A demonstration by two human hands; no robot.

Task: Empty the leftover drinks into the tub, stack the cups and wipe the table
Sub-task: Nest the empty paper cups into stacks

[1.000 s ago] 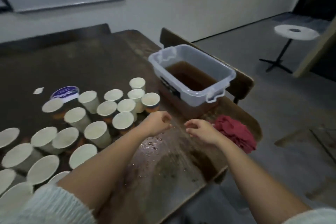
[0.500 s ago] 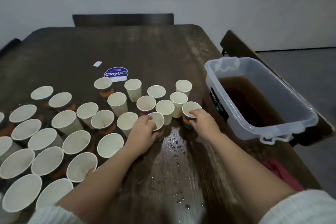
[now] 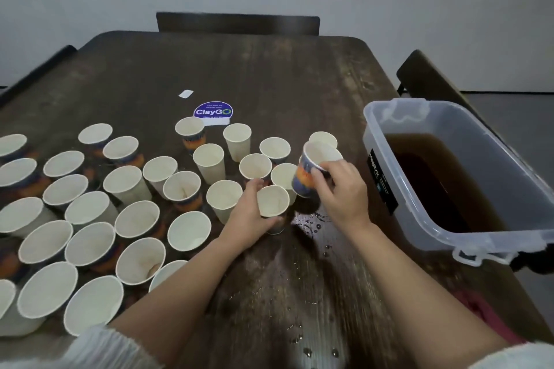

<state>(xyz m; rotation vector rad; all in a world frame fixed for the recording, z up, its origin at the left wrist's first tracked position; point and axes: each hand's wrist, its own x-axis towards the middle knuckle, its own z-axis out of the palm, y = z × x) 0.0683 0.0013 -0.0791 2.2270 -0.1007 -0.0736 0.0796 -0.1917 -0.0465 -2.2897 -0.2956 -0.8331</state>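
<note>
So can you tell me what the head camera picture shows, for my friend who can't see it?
A person's right hand lifts a tilted printed paper cup while the left hand grips a plain cup standing on the wet wooden table. Dozens of open paper cups crowd the left side, and a clear tub of brown liquid sits on the right.

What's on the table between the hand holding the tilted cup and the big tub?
Only bare wet table lies between the right hand and the tub, in the head view.
</note>
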